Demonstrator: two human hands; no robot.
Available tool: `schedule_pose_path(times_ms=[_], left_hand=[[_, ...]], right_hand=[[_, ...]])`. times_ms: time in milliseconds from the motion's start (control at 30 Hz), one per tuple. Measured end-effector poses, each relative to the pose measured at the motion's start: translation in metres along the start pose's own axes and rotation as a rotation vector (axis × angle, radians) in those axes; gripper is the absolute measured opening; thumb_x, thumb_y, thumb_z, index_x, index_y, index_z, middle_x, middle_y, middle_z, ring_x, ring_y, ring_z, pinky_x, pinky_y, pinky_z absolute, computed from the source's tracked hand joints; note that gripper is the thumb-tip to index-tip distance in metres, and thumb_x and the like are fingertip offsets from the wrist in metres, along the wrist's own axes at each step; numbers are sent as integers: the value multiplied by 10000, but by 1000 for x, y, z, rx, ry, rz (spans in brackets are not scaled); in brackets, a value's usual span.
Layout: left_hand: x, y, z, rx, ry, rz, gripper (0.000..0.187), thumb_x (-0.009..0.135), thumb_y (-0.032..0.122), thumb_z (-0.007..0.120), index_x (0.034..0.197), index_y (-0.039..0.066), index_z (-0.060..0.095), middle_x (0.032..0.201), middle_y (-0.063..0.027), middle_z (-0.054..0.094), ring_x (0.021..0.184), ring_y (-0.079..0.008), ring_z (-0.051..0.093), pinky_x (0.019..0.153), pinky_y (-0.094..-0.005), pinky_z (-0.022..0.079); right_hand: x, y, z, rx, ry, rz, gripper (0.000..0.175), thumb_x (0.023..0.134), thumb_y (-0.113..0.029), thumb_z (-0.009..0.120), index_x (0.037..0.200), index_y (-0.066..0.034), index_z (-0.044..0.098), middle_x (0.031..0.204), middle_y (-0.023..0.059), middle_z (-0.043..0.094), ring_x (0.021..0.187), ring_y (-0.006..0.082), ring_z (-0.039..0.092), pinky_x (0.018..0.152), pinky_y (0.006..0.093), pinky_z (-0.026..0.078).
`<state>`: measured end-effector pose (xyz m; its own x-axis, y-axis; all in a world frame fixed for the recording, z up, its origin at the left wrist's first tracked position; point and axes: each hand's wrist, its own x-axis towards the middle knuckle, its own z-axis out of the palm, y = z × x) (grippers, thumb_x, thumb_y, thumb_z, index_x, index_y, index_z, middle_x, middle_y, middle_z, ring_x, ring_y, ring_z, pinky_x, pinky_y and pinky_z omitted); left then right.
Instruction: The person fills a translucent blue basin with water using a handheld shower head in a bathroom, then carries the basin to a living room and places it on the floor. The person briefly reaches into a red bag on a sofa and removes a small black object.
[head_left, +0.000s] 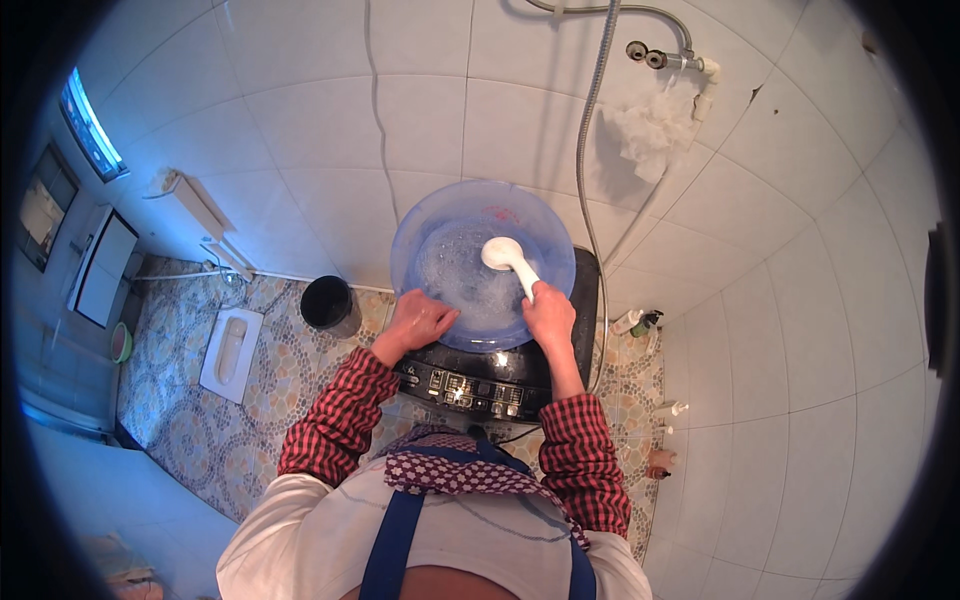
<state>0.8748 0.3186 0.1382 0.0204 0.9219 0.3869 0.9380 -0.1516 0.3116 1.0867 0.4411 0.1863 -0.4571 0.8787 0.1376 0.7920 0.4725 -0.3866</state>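
My right hand (550, 315) is closed around the handle of a white shower head (504, 253). The shower head is over a translucent blue plastic basin (553, 214), its round head above foamy water (457, 262). At the basin's near left rim is my left hand (421, 319), fingers bent over the edge. Whether those fingers grip the rim is not clear. The basin stands on the black top of a washing machine (585, 330), behind its control panel (472, 391).
A metal shower hose (582, 142) hangs down the tiled wall on the right. A dark bin (330, 306) and a squat toilet (232, 354) are on the left. Several bottles (645, 322) stand on the floor at right. A white mesh bath puff (651, 127) hangs below pipe fittings.
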Motion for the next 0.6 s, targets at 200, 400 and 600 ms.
schedule_pose_path(times_ms=[200,400,600], left_hand=[[4,6,-7,-5,8,0,303,838,275,546,604,96,615,638,-126,590,624,-347,570,588,-435,432],[3,4,-4,-6,35,10,304,839,285,551,598,110,614,628,-113,594,610,-335,571,592,-413,426],[1,1,-1,28,26,1,286,833,275,564,595,123,615,624,-104,595,603,-329,568,593,-412,424]], right_hand=[[1,2,2,-4,7,12,203,775,-213,647,886,-51,598,863,158,627,798,357,626,687,462,493],[1,1,1,-7,0,15,196,776,-214,643,881,-54,603,863,156,628,799,353,628,687,462,494],[0,1,1,4,8,9,193,777,-208,645,886,-55,601,867,158,626,800,354,626,685,463,495]])
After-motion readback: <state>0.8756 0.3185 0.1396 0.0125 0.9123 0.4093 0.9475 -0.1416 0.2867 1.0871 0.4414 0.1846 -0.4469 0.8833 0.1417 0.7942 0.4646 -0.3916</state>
